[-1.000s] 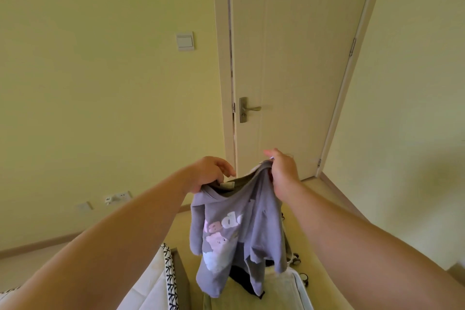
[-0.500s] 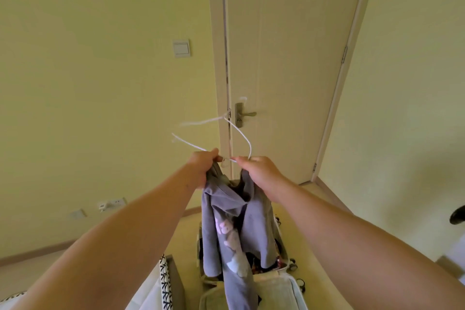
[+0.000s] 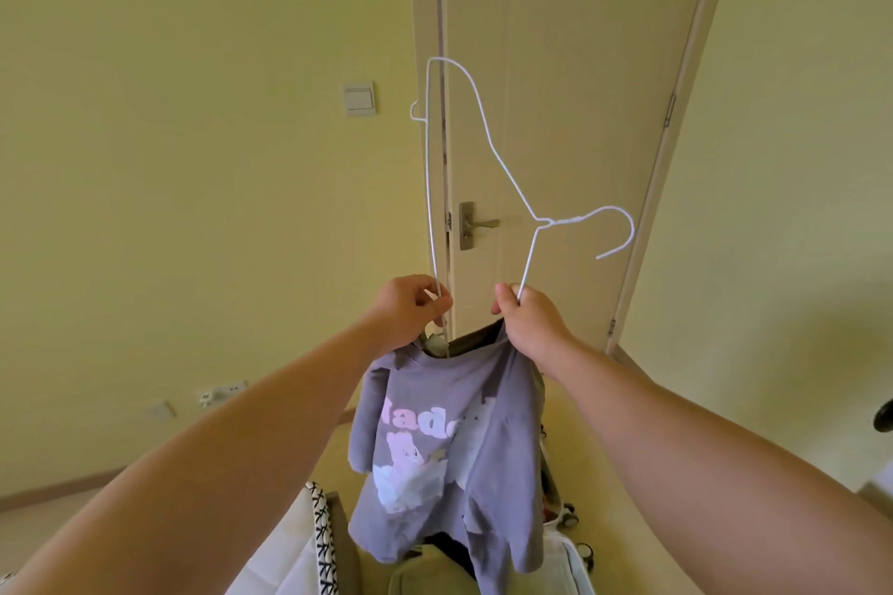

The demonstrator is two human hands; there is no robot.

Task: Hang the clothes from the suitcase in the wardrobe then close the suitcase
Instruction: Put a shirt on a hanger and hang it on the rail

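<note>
Since half a second ago the thin white wire hanger [image 3: 548, 221] has swung up on end, and the grey-purple printed sweatshirt [image 3: 435, 440] has opened out below both hands. The left hand [image 3: 410, 309] pinches the hanger's straight bar with the collar, and the right hand [image 3: 529, 321] pinches its sloping arm, fingers curled tight. Hook pointing right, its long axis aims down into the neck opening between them.

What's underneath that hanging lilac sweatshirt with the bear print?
Below the lilac sweatshirt show a dark garment, an olive fabric piece and the white suitcase rim. The sweatshirt covers the rest of the suitcase's contents.
</note>
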